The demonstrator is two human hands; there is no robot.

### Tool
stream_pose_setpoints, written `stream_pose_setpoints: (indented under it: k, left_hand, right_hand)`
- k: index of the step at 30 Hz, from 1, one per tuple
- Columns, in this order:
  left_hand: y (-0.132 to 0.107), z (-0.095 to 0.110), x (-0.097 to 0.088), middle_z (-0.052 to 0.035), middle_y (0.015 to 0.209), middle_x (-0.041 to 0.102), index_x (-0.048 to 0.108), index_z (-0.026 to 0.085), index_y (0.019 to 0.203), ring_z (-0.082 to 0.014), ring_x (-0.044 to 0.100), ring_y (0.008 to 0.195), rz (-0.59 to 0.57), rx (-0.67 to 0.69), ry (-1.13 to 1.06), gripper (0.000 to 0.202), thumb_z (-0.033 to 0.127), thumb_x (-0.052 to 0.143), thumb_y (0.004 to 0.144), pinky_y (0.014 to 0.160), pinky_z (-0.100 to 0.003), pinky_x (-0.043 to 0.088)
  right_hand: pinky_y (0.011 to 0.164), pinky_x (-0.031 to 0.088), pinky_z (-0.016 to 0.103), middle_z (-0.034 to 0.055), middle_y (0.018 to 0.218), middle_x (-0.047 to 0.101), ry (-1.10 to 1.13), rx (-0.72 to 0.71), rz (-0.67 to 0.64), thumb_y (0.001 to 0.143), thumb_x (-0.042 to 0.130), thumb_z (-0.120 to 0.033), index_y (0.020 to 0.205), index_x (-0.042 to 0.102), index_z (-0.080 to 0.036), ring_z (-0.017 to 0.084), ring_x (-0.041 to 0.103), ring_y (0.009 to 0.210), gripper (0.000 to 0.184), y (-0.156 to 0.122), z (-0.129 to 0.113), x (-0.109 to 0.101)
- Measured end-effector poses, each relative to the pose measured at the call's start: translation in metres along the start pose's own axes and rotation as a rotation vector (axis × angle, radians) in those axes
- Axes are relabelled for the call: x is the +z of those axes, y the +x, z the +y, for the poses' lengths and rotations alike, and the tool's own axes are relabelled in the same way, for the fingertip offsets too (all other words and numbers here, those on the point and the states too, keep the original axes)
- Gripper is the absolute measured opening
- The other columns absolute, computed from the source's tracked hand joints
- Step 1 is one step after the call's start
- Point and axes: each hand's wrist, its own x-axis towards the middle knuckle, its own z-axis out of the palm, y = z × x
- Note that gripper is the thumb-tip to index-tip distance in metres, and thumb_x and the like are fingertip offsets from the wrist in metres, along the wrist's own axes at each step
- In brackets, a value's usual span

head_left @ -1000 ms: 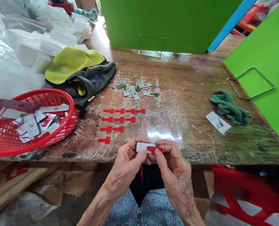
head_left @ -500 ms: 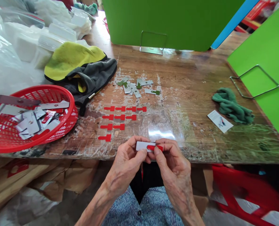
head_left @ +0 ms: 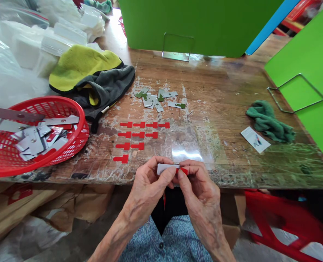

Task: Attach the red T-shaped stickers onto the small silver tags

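Note:
At the table's near edge my left hand (head_left: 150,183) pinches a small white strip (head_left: 165,168) by its left half. My right hand (head_left: 198,185) meets it from the right, thumb and fingers closed on a red T-shaped piece (head_left: 183,170) pressed against the strip's right end. Both hands touch each other over the wooden table (head_left: 218,120). Just beyond them lie rows of several loose red T-pieces (head_left: 138,135), and farther back a small heap of grey metal blades with green tabs (head_left: 157,99).
A red mesh basket (head_left: 76,140) with grey and red parts sits at the left. A yellow-and-grey cloth (head_left: 90,76) lies behind it. A green rag (head_left: 269,122) and a white card (head_left: 255,139) are at the right. Green boards (head_left: 194,25) on wire stands wall the back and right.
The hands stay at the table edge. The red piece has slid further into the white strip, so less red shows between my fingers. The view shifted slightly.

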Motion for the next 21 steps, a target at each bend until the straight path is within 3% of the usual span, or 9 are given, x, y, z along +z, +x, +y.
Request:
stream_pose_setpoints:
  k: [4,8,13,17,21]
  left_hand:
    - [-0.002,-0.005,0.005,0.0039,0.063,0.067,0.062,0.018,0.082,-0.0097,0.062,0.057,0.055,0.060,-0.007,0.019,0.028,0.077,0.075,0.057,-0.020,0.051]
    - [-0.008,-0.012,0.008,0.0028,0.067,0.071,0.062,0.021,0.087,-0.0132,0.068,0.061,0.138,0.181,0.122,0.012,0.026,0.070,0.081,0.060,-0.023,0.056]
    - [-0.014,-0.018,0.009,0.0015,0.077,0.075,0.064,0.023,0.091,-0.0148,0.071,0.069,0.227,0.418,0.436,0.005,0.019,0.065,0.087,0.066,-0.023,0.056]
    - [-0.013,-0.017,0.011,0.0029,0.074,0.074,0.065,0.022,0.089,-0.0124,0.069,0.062,0.292,0.596,0.611,0.008,0.014,0.063,0.086,0.060,-0.021,0.054]
    - [-0.013,-0.017,0.010,0.0037,0.073,0.073,0.062,0.021,0.089,-0.0105,0.070,0.061,0.250,0.601,0.563,0.010,0.011,0.060,0.087,0.060,-0.018,0.054]
  right_hand:
    - [0.076,0.055,0.032,0.0058,0.100,0.061,-0.268,-0.196,0.109,0.094,0.055,-0.017,0.089,0.065,-0.023,0.018,0.064,0.093,0.012,-0.005,-0.009,0.002]
    - [0.066,0.054,0.025,0.0024,0.084,0.063,-0.376,-0.306,0.157,0.094,0.054,-0.011,0.095,0.066,-0.023,0.015,0.064,0.074,0.017,-0.006,-0.017,0.004]
    - [0.062,0.055,0.025,0.0017,0.080,0.070,-0.387,-0.261,0.103,0.095,0.054,-0.016,0.093,0.066,-0.023,0.015,0.068,0.068,0.015,-0.003,-0.021,0.002]
    - [0.057,0.055,0.026,0.0013,0.078,0.073,-0.411,-0.191,0.095,0.095,0.051,-0.022,0.090,0.063,-0.023,0.016,0.070,0.064,0.013,-0.004,-0.022,0.000]
    - [0.052,0.053,0.025,-0.0029,0.071,0.070,-0.270,0.019,0.032,0.094,0.057,-0.029,0.109,0.056,-0.024,0.015,0.069,0.059,0.016,-0.002,-0.022,-0.006]
